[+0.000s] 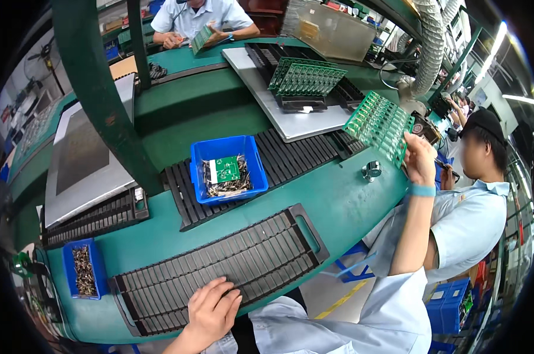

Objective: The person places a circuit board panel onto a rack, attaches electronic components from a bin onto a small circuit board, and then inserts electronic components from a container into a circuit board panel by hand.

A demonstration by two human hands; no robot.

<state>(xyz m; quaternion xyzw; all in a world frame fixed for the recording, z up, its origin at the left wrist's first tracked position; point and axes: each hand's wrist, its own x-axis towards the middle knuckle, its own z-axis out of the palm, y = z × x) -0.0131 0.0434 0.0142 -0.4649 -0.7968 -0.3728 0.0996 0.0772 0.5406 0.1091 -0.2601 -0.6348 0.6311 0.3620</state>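
My left hand rests palm down on the near edge of a black slotted tray, its fingers loosely stretched over the slots and holding nothing. Raised out to the right, my right hand grips the edge of a green circuit board panel, tilted above the table. A light blue band circles that wrist. Below the panel, a small shiny metal object stands on the green table. Behind the tray sits a blue bin of small metal-legged parts, with a small green board lying on top.
Another blue bin of parts stands at the left. More green panels stand upright in a black rack beyond a grey plate. A green post rises at the left. Co-workers sit across and close on the right.
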